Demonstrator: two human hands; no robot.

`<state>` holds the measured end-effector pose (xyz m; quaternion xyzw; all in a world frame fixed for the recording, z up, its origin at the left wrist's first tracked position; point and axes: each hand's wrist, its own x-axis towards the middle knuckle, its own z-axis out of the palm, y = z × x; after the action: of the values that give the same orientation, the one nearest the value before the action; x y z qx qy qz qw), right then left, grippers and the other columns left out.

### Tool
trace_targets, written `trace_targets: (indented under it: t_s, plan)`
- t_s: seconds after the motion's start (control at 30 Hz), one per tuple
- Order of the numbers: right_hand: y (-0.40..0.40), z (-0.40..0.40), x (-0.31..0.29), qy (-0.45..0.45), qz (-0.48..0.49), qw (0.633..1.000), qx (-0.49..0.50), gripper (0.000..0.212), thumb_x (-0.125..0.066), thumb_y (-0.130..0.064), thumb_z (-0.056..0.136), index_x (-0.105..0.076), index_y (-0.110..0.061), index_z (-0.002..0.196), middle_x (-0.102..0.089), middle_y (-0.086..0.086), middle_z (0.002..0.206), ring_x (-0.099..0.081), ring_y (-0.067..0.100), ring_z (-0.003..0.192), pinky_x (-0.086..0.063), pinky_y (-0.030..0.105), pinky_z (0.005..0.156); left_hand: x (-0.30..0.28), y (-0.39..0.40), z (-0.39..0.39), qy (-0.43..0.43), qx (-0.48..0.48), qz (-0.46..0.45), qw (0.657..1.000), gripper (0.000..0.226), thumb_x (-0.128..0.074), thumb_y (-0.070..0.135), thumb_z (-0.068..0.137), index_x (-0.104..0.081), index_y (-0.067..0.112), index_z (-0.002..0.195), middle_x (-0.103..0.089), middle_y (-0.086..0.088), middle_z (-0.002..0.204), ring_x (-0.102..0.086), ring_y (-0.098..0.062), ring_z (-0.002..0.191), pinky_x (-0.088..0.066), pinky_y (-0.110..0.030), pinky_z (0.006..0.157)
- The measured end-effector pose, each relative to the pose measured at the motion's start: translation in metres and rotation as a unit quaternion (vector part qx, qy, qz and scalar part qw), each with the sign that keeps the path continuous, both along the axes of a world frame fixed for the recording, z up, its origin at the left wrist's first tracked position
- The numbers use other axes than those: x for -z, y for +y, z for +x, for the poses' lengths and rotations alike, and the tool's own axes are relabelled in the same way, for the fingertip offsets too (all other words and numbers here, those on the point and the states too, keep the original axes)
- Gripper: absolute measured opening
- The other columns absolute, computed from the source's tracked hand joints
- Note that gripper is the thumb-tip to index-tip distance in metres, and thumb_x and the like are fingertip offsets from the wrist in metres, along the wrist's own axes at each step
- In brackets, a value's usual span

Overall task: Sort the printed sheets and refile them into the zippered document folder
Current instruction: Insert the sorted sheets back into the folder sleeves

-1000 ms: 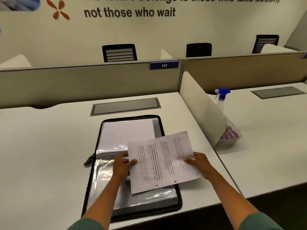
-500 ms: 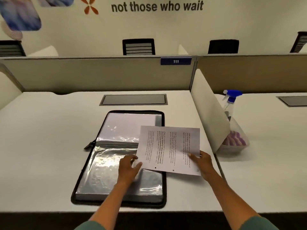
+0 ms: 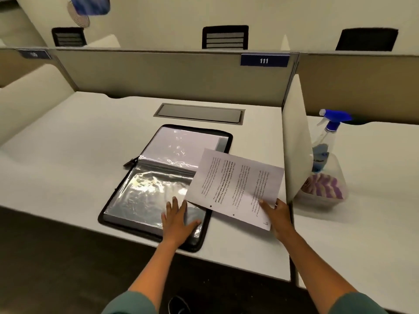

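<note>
Under the left hand: open zippered folder, fingers spread flat on its lower clear sleeve. Right hand pinches the printed sheet at its near corner, sheet tilted, overlapping the folder's right edge. Beyond right hand: desk divider, spray bottle.

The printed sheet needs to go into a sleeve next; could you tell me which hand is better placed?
Probably the right hand: it already pinches the printed sheet, while the left hand lies flat on the folder.
</note>
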<state>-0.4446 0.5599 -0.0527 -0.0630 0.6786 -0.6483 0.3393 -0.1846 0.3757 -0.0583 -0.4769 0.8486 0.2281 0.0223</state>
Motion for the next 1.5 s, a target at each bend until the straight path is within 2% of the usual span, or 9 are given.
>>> trace_targets:
  t_s: [0.13, 0.23, 0.33, 0.43, 0.77, 1.1, 1.23, 1.37, 1.5]
  plan:
    - [0.017, -0.001, -0.002, -0.006, -0.004, 1.0, 0.003, 0.036, -0.072, -0.012, 0.088, -0.062, -0.01, 0.123, -0.069, 0.008, 0.117, -0.068, 0.025, 0.102, -0.055, 0.046, 0.093, -0.002, 0.009, -0.007, -0.02, -0.017, -0.014, 1.0, 0.074, -0.04, 0.058, 0.098, -0.011, 0.025, 0.158, 0.008, -0.005, 0.165, 0.009, -0.029, 0.152, -0.002, -0.053, 0.12]
    - [0.028, -0.005, -0.004, -0.013, -0.016, 1.0, -0.01, 0.03, -0.071, -0.01, 0.089, -0.063, -0.017, 0.117, -0.07, 0.006, 0.116, -0.068, 0.023, 0.103, -0.053, 0.045, 0.094, -0.003, 0.012, -0.012, 0.032, -0.062, -0.05, 0.996, 0.05, -0.045, 0.039, 0.102, -0.037, 0.024, 0.149, -0.018, -0.006, 0.163, -0.013, -0.029, 0.151, -0.016, -0.052, 0.12]
    - [0.039, -0.008, -0.005, -0.01, -0.014, 1.0, -0.009, 0.037, -0.073, -0.013, 0.087, -0.062, -0.015, 0.122, -0.07, 0.006, 0.118, -0.069, 0.025, 0.104, -0.054, 0.047, 0.094, -0.003, 0.015, -0.016, 0.109, -0.107, -0.1, 0.983, 0.027, -0.054, 0.023, 0.099, -0.065, 0.016, 0.122, -0.054, -0.009, 0.138, -0.046, -0.031, 0.129, -0.037, -0.049, 0.108]
    - [0.052, -0.01, -0.01, -0.022, -0.028, 0.999, -0.002, 0.033, -0.071, -0.01, 0.088, -0.062, -0.013, 0.12, -0.071, 0.005, 0.114, -0.071, 0.025, 0.1, -0.059, 0.041, 0.086, -0.017, 0.019, -0.027, 0.158, -0.156, -0.1, 0.97, 0.013, -0.061, 0.018, 0.093, -0.07, 0.016, 0.102, -0.066, -0.005, 0.115, -0.058, -0.031, 0.109, -0.048, -0.046, 0.092]
    - [0.081, -0.012, -0.023, -0.019, -0.042, 0.999, 0.004, 0.028, -0.069, -0.007, 0.089, -0.063, -0.014, 0.115, -0.072, 0.0, 0.107, -0.073, 0.018, 0.089, -0.059, 0.026, 0.07, -0.033, 0.025, -0.052, 0.193, -0.264, -0.053, 0.943, 0.011, -0.067, 0.024, 0.087, -0.065, 0.023, 0.076, -0.067, -0.007, 0.099, -0.061, -0.031, 0.096, -0.051, -0.05, 0.087]
    - [0.084, 0.005, -0.02, -0.076, -0.051, 0.993, -0.069, 0.034, -0.073, -0.004, 0.085, -0.062, -0.012, 0.117, -0.073, 0.008, 0.112, -0.071, 0.027, 0.099, -0.059, 0.046, 0.085, -0.04, 0.034, -0.056, 0.224, -0.277, -0.044, 0.933, 0.008, -0.069, 0.019, 0.086, -0.073, 0.014, 0.081, -0.068, -0.005, 0.104, -0.057, -0.031, 0.107, -0.046, -0.046, 0.092]
    - [0.09, 0.012, -0.014, -0.082, -0.034, 0.99, -0.107, 0.052, -0.083, -0.008, 0.075, -0.061, -0.007, 0.123, -0.072, 0.011, 0.114, -0.071, 0.029, 0.101, -0.057, 0.051, 0.087, -0.039, 0.035, -0.055, 0.212, -0.255, -0.059, 0.942, 0.008, -0.07, 0.017, 0.085, -0.075, 0.011, 0.086, -0.07, -0.007, 0.105, -0.06, -0.03, 0.102, -0.048, -0.045, 0.088]
    - [0.099, 0.015, -0.009, -0.073, -0.023, 0.982, -0.171, 0.093, -0.098, -0.037, 0.043, -0.061, -0.012, 0.124, -0.072, 0.008, 0.115, -0.07, 0.026, 0.103, -0.06, 0.044, 0.081, -0.035, 0.037, -0.053, 0.194, -0.236, -0.076, 0.949, 0.01, -0.069, 0.016, 0.085, -0.075, 0.008, 0.087, -0.069, -0.01, 0.101, -0.06, -0.033, 0.101, -0.05, -0.047, 0.086]
    - [0.101, 0.018, -0.009, -0.06, -0.017, 0.975, -0.215, 0.065, -0.089, -0.011, 0.067, -0.058, -0.016, 0.124, -0.07, 0.007, 0.119, -0.068, 0.022, 0.108, -0.058, 0.042, 0.086, -0.032, 0.037, -0.054, 0.172, -0.226, -0.095, 0.954, 0.01, -0.068, 0.015, 0.086, -0.074, 0.007, 0.085, -0.068, -0.013, 0.1, -0.055, -0.036, 0.1, -0.046, -0.045, 0.083]
